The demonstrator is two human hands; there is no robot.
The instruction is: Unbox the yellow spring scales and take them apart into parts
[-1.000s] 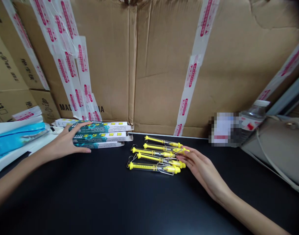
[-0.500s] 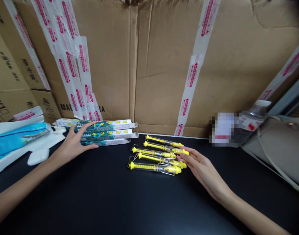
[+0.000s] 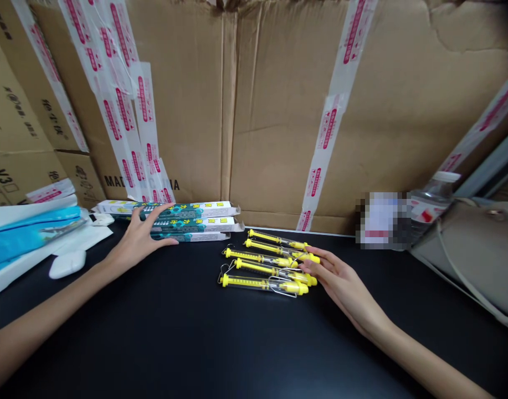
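Several yellow syringe-like tools (image 3: 264, 266) with clear barrels and wire hooks lie side by side on the black table (image 3: 187, 332). My right hand (image 3: 340, 282) rests flat at their right ends, fingers stretched out and touching the yellow caps. My left hand (image 3: 139, 241) grips the left end of a stack of long teal and white cartons (image 3: 191, 221), thumb under the front edge and fingers over the top. The stack lies just left of the yellow tools.
Taped cardboard boxes (image 3: 278, 111) wall off the back and left. A blue and white package (image 3: 25, 235) and a small white object (image 3: 66, 263) lie at the left. A water bottle (image 3: 428, 208) and a beige bag (image 3: 473, 249) stand at the right.
My left hand has slid the carton stack to the right, closer to the yellow tools, uncovering the small white object. My right hand has stayed at the tools' ends.
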